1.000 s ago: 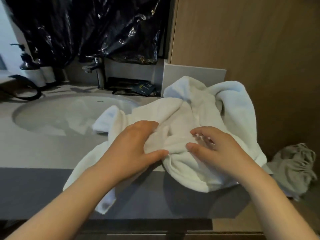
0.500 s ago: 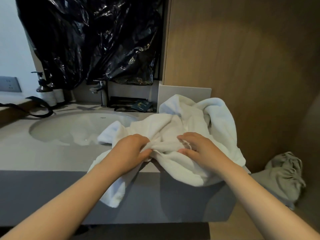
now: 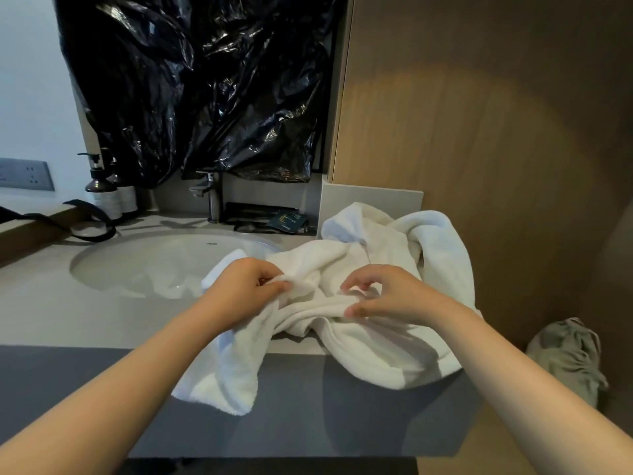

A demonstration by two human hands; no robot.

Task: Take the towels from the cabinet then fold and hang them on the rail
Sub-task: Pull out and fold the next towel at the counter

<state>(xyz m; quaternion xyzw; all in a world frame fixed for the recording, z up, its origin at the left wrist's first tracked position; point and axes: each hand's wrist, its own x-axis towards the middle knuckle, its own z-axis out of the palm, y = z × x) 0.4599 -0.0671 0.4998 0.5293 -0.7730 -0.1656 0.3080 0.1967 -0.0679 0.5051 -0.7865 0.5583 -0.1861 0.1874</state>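
Note:
A crumpled white towel (image 3: 387, 347) lies heaped on the grey counter (image 3: 61, 313), to the right of the basin, with parts hanging over the front edge. My left hand (image 3: 245, 289) pinches a fold of the towel near its left side. My right hand (image 3: 383, 294) sits on the middle of the heap with curled fingers and thumb around a ridge of cloth. No rail or cabinet shelf shows in this view.
An oval basin (image 3: 164, 265) with a tap (image 3: 209, 197) sits left of the towel. Pump bottles (image 3: 102, 190) and a black strap (image 3: 68, 221) stand at the back left. Black plastic sheet (image 3: 205, 87) covers the mirror. A wooden wall (image 3: 496, 149) rises on the right; a grey cloth bag (image 3: 565, 358) lies below it.
My head has lifted, so more of the wall and plastic shows. Both hands closed onto the towel: the left now pinches a fold, the right has gathered a ridge of cloth.

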